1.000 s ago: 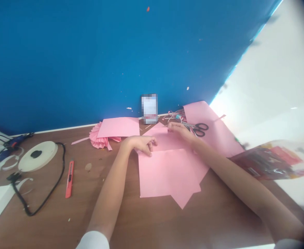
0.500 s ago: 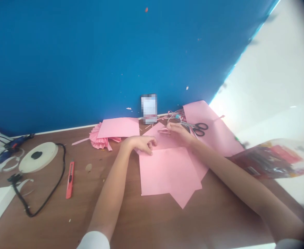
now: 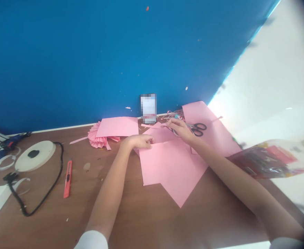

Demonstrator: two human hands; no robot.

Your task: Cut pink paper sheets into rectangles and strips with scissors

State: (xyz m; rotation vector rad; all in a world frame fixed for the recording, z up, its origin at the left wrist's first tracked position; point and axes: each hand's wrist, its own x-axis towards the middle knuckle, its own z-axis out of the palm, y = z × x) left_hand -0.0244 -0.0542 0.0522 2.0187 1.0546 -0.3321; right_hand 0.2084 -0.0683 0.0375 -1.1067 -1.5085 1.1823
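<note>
Fingers curled together, my left hand [image 3: 141, 141] pinches the far left part of a pink paper sheet [image 3: 162, 166]. This sheet lies over a second pink sheet [image 3: 181, 199], set at an angle so its corner points toward me. My right hand [image 3: 179, 129] is closed on a narrow pink paper strip [image 3: 152, 126], whose free end reaches left above the sheets. Just beyond my right wrist lie scissors with black handles [image 3: 200, 129], their blades partly hidden by the hand.
A phone [image 3: 148, 109] leans on the blue wall. Left of it are a pink sheet [image 3: 118, 127] and a pleated pink paper piece [image 3: 97, 136]. A red utility knife [image 3: 68, 179], a tape roll [image 3: 36, 155] and a black cable [image 3: 60, 173] lie left. Another pink sheet [image 3: 216, 138] and a plastic bag [image 3: 268, 159] are right.
My right hand has risen slightly, and more of the strip now shows, extending left. The top sheet's near edge has shifted away from me, baring more of the sheet beneath.
</note>
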